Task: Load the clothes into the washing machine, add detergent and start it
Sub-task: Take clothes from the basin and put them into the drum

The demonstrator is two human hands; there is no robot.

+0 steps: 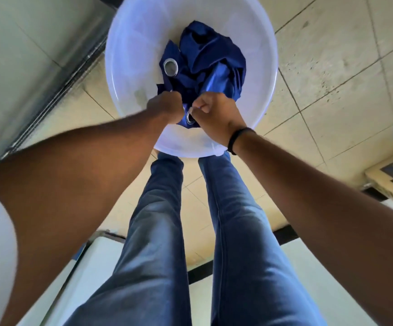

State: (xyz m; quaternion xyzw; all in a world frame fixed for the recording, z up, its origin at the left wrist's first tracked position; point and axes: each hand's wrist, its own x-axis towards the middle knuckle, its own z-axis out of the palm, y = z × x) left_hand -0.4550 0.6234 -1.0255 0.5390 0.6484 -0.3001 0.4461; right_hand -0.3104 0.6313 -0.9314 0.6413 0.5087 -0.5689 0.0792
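Fingers (200, 107) of both hands curled round blue cloth (205, 57) inside white tub (125, 43), jeans (167, 220) beneath.

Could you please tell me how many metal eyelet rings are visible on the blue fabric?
2: one ring on the left of the blue fabric in the white tub, one ring between the two hands. Folds may hide more.

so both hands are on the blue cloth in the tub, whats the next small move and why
Probably lift the bunch straight up. Both the left hand and the right hand already grip the blue cloth at its near edge, while most of it lies crumpled in the white tub.
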